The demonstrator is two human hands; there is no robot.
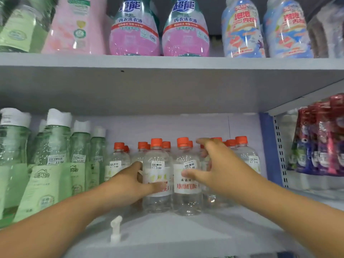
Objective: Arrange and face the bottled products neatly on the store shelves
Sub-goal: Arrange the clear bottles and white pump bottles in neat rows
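Several clear bottles with orange caps stand grouped on the lower shelf [186,233]. My left hand [130,181] wraps the front-left clear bottle [157,161] from its left side, thumb across the white label. My right hand [210,164] reaches in from the right, thumb on the label of the front-right clear bottle [187,202], fingers curled behind it among the rear bottles. Both front bottles stand upright with price stickers facing me.
Tall green bottles [46,170] with white caps fill the shelf's left. Pink and blue detergent bottles [134,34] line the upper shelf. A white pump nozzle [115,228] pokes up at the front edge. Red and purple pouches [320,138] hang on the right.
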